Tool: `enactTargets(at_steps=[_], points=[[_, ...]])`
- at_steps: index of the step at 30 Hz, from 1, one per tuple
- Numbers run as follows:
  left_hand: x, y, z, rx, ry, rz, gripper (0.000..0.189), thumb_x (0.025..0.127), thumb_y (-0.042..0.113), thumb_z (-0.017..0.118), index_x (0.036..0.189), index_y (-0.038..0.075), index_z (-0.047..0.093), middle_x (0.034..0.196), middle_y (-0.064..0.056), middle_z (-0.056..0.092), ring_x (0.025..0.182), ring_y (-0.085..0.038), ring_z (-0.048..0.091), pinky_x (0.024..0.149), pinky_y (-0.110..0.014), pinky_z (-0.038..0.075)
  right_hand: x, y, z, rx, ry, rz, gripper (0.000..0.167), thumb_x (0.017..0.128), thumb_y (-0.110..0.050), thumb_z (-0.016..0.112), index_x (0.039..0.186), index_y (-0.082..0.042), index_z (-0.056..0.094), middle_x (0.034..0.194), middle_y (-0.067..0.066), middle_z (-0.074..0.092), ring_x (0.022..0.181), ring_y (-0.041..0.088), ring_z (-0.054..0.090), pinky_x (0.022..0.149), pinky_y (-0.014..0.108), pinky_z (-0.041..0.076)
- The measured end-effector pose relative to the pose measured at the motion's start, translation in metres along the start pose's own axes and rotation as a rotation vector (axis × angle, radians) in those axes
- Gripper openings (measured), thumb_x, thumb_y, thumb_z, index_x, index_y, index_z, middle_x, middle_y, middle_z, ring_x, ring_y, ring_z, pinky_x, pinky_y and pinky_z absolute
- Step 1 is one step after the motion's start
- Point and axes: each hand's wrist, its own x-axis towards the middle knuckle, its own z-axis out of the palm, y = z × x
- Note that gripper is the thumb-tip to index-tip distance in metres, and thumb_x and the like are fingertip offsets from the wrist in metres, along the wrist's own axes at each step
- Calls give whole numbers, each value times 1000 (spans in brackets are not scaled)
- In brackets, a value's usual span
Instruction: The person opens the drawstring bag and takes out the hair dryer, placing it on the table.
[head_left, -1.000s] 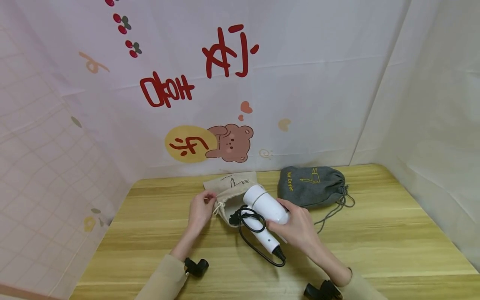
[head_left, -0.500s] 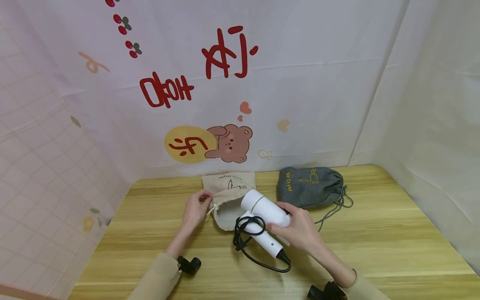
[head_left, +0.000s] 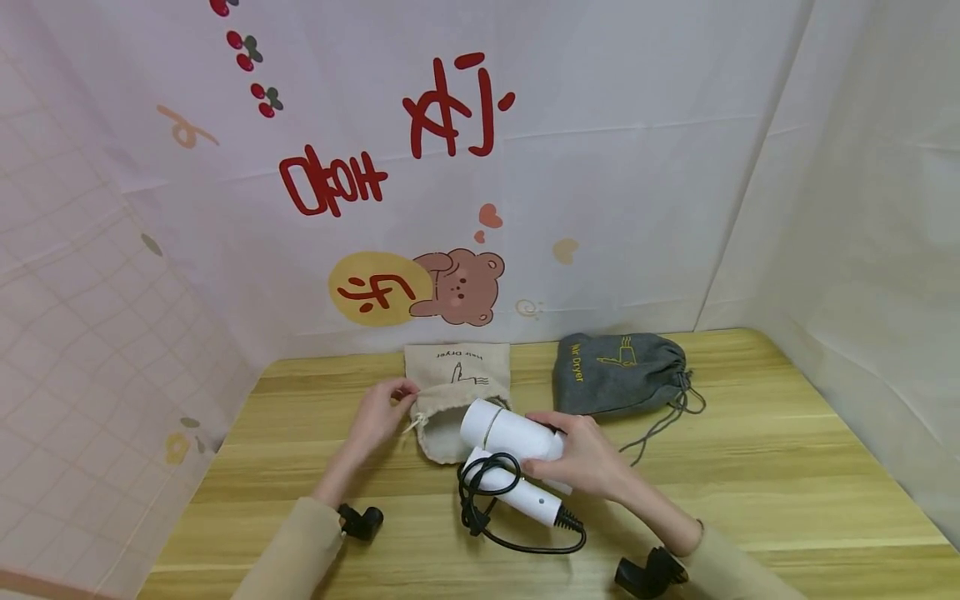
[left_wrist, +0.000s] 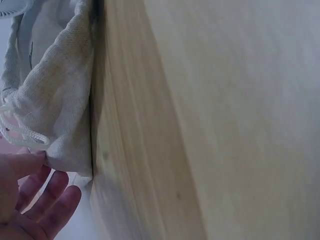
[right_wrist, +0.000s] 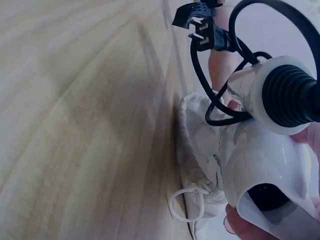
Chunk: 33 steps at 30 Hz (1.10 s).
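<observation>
A white hair dryer (head_left: 520,435) with its handle folded alongside the barrel is gripped at the barrel's rear end by my right hand (head_left: 581,460). Its black cord (head_left: 491,472) is looped round the handle, and the plug (right_wrist: 207,36) hangs loose in the right wrist view. The dryer's nozzle end points at the gaping mouth of a beige drawstring bag (head_left: 450,421), overlapping its right side in the head view. My left hand (head_left: 381,410) pinches the left edge of that bag between thumb and fingers, beside the white drawstring (left_wrist: 25,132).
To the right at the back lies a full-looking grey drawstring bag (head_left: 622,375) marked with yellow lettering, its cords trailing forward. The wooden table (head_left: 750,467) ends at a white printed curtain (head_left: 615,183) behind.
The hair dryer has moved back and down from the bag's mouth, its plug and cord coming away from the opening. My left hand has drawn the bag's edge slightly left.
</observation>
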Motion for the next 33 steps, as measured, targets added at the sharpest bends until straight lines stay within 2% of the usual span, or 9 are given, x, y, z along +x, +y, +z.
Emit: enactTargets(at_steps=[6, 11, 21, 26, 33], points=[[-1, -11, -8, 87, -62, 53, 6, 98, 5, 70, 99, 8, 76, 97, -8, 77, 93, -22, 70, 83, -39, 59, 6, 0, 10, -41, -48, -74, 64, 76, -35, 88, 134, -13, 71, 110, 2, 79, 76, 2, 60, 64, 20, 50], [-4, -16, -14, 94, -119, 64, 6, 97, 5, 71, 98, 8, 76, 95, -7, 77, 90, -20, 70, 79, -35, 59, 11, -1, 17, -51, -92, -131, 64, 75, -35, 87, 134, -14, 72, 108, 0, 78, 76, 1, 60, 65, 19, 51], [-11, -14, -16, 87, -146, 14, 9, 100, 12, 70, 103, 9, 78, 101, -7, 79, 92, -20, 71, 84, -38, 60, 17, -7, 29, -26, -170, -131, 65, 75, -33, 88, 135, -16, 70, 112, -2, 77, 86, 4, 64, 73, 20, 54], [-15, -9, -16, 68, -160, -2, 13, 98, 23, 74, 104, 11, 78, 101, -5, 78, 93, -18, 71, 84, -37, 60, 20, -9, 34, -22, -206, -128, 67, 74, -33, 88, 136, -16, 70, 113, -1, 77, 84, 5, 64, 69, 22, 55], [-20, -8, -13, 138, -184, 8, 28, 93, 26, 81, 113, 7, 76, 110, -8, 77, 101, -22, 69, 93, -44, 59, 24, -6, 39, -18, -243, -145, 64, 75, -35, 88, 135, -20, 70, 109, -3, 76, 78, 4, 63, 65, 22, 54]])
